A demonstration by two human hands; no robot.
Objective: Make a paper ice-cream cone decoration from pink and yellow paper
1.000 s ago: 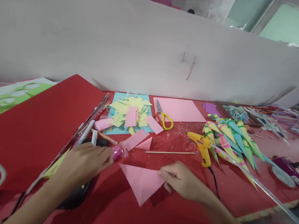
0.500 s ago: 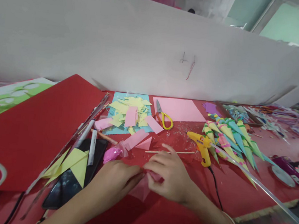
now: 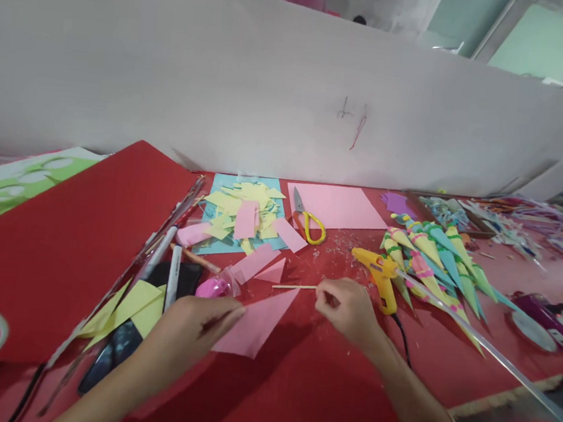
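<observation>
two grips hover close together over the red surface (image 3: pixel 312 399). the left grip (image 3: pixel 193 332) is closed, thumb against fingers, on the near-left edge of a pink paper piece (image 3: pixel 259 323), which slants away to its right; pinching only the edge probably leaves most of the paper free. the right grip (image 3: pixel 348 312) curls its fingers at the wooden stick (image 3: pixel 293 287), covering its right end; whether they have fastened on it i cannot tell. the paper's far tip points at the stick's visible stretch.

just beyond the left grip sit a pink bundle (image 3: pixel 216 287) in clear plastic and loose pink strips (image 3: pixel 256 263). to its left, a black phone (image 3: pixel 112 358) carries yellow pieces (image 3: pixel 140 307) and a white marker (image 3: pixel 173 277).

just right of the right grip lies a yellow glue gun (image 3: pixel 383 275), handle toward the person, likely for easy pickup. farther right, paper cones (image 3: pixel 437 261) are heaped, presumably out of the way. beyond both grips, scissors (image 3: pixel 315 231) rest with handles nearest, likely for quick reach.
</observation>
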